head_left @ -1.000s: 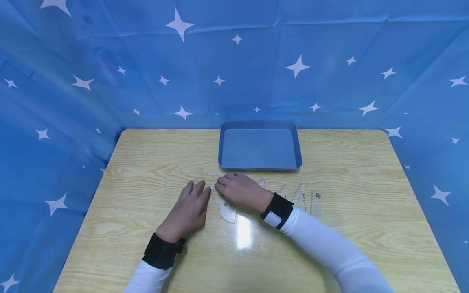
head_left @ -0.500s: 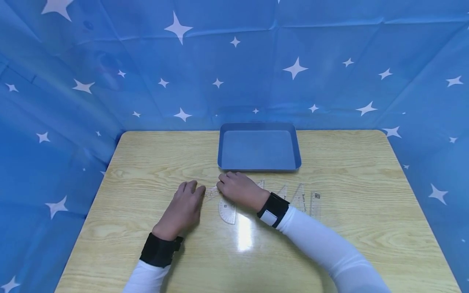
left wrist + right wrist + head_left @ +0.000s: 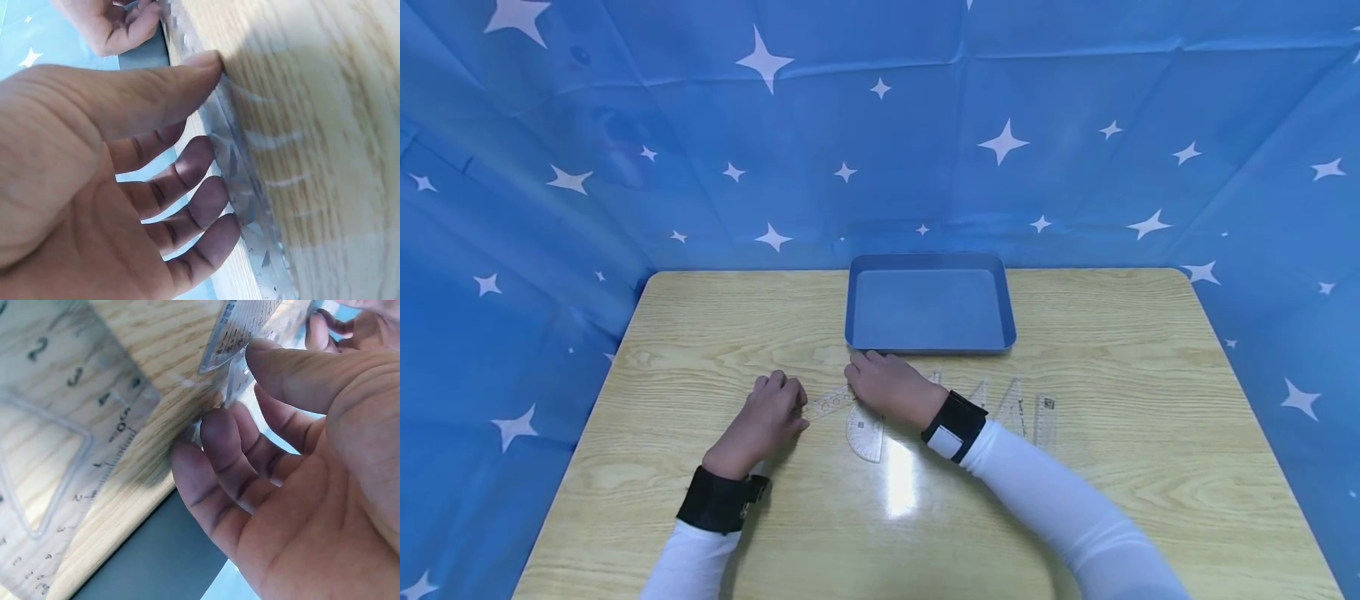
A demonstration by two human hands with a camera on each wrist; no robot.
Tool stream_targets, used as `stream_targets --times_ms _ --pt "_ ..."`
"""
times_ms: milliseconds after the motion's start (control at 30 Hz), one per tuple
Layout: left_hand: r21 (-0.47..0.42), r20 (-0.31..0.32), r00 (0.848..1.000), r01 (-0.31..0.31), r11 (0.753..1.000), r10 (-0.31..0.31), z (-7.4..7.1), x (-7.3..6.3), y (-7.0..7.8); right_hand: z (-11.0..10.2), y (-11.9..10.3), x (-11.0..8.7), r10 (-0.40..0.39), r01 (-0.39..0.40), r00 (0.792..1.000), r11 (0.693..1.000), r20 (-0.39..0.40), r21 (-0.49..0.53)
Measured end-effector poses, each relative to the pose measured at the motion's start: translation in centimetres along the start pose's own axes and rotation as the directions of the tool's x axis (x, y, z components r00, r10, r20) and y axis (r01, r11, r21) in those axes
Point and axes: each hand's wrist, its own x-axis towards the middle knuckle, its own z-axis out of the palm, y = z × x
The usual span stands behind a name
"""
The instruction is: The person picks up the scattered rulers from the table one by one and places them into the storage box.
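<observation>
Sleeves (image 3: 1045,500) in white and black wrist straps (image 3: 713,500) reach across a wood-grain table (image 3: 1187,483), short of a clear protractor (image 3: 865,435). The left hand (image 3: 760,425), nearer the viewer, pinches a clear ruler (image 3: 831,402) between thumb and fingers; the right hand (image 3: 891,387) grips the same ruler farther off. It spans the gap between them, toward 2 o'clock from the left hand and 9 from the right, long axis running 8 to 2, the protractor at its 4 o'clock. Thin and transparent, it carries a row of small shapes, cut or printed; whether it lies flat or is raised is unclear. At 3 o'clock from the right hand lie clear set squares (image 3: 1019,408) and a second ruler (image 3: 1046,421); at 1, a shallow blue tray (image 3: 931,308), backed by a starry blue curtain (image 3: 887,125).
</observation>
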Motion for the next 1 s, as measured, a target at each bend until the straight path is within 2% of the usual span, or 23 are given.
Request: stream_targets --times_ms 200,467,633,700,767,900,1000 --pt "-0.036 0.06 0.998 0.031 0.999 -0.029 -0.1 0.3 -0.2 -0.5 0.1 0.0 0.03 -0.038 0.997 0.994 0.074 0.105" --pt "-0.066 0.074 0.997 0.039 0.997 -0.034 0.0 0.6 -0.2 -0.6 0.3 0.1 0.027 -0.05 0.992 0.981 0.12 0.185" --pt "-0.076 0.057 0.998 0.014 0.997 -0.009 0.1 0.6 -0.2 -0.6 0.4 0.0 0.039 -0.079 0.988 0.96 0.149 0.27" --pt "-0.079 0.039 0.999 -0.011 0.997 0.014 0.2 0.6 -0.3 -0.7 0.4 -0.1 0.042 -0.08 0.99 0.951 0.132 0.299" --pt "-0.089 0.006 0.998 -0.063 0.994 0.064 0.3 0.5 -0.5 -0.7 0.4 -0.3 0.033 -0.06 0.995 0.95 0.093 0.307" --pt "-0.11 -0.063 0.986 -0.162 0.981 0.156 0.5 0.6 -0.7 -0.6 0.5 -0.7 -0.021 0.026 0.999 0.979 -0.027 0.203" --pt "-0.128 -0.081 0.982 -0.178 0.976 0.169 0.6 0.9 -0.7 -0.4 0.6 -0.9 -0.035 0.045 0.997 0.989 -0.073 0.144"
